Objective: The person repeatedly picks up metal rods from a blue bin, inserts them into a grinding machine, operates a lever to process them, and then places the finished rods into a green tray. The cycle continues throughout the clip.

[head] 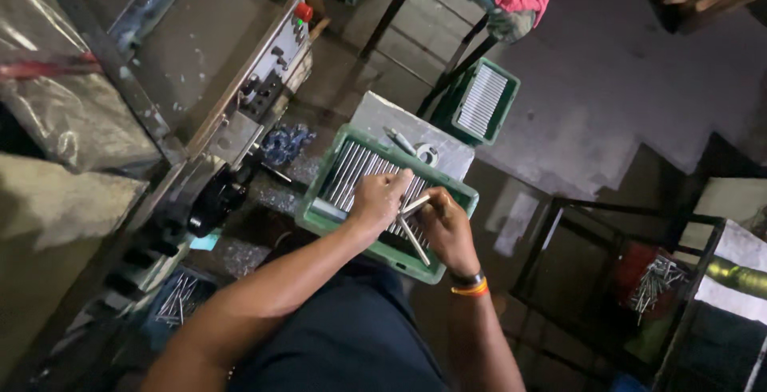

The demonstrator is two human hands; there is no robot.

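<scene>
From my feed, the biggest thing in view is the grey machine (200,48) filling the upper left, its control face with a red button (303,11) turned toward the worker so the switches sit within reach. Just beside its lower right edge, the green crate (315,208) rests on the cluttered counter (264,192), close enough that both arms work over it without stretching. Inside, metal rods (351,170) lie side by side in 1 neat layer, all pointing the same way, which looks to me like sorting by alignment. A second green crate (482,103) of similar rods sits well apart, on the floor beyond the far edge. Loose pins (177,300) lie in a blue tray at the lower left.

The left hand (377,198) hovers over the near right part of the crate, fingers curled down onto the rods, apparently steadying or gathering them. The right hand (444,228), with a wristband (470,285), grips a few loose rods (414,236) that cross at angles, fingers closed around them near the crate's near right corner.
</scene>
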